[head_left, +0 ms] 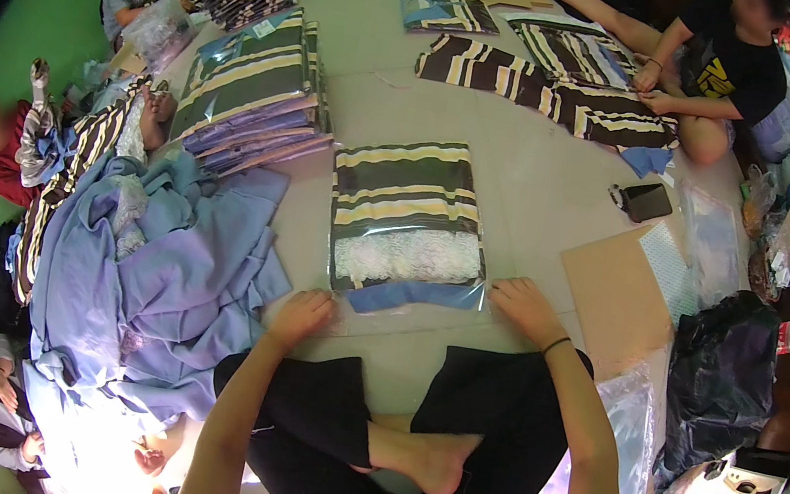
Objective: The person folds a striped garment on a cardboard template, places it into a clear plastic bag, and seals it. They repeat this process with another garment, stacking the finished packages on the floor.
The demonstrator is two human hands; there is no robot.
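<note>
On the floor in front of me lies a clear plastic bag (408,211) with folded brown, yellow and white striped fabric inside. A band of white lace (409,257) shows across its lower part, and a strip of blue cloth (416,296) lies along the end closest to me. My left hand (306,315) is closed on the near left corner of the bag's loose plastic edge. At the near right corner, my right hand (524,310) has its fingers curled down on the plastic edge. Both hands rest low, close to the floor.
A heap of blue cloth (159,274) lies left, below a tall stack of bagged striped fabric (257,91). On the right are brown cardboard (609,302), a phone (646,201) and a black plastic bag (722,379). A co-worker (727,76) handles striped fabric (615,116) at far right.
</note>
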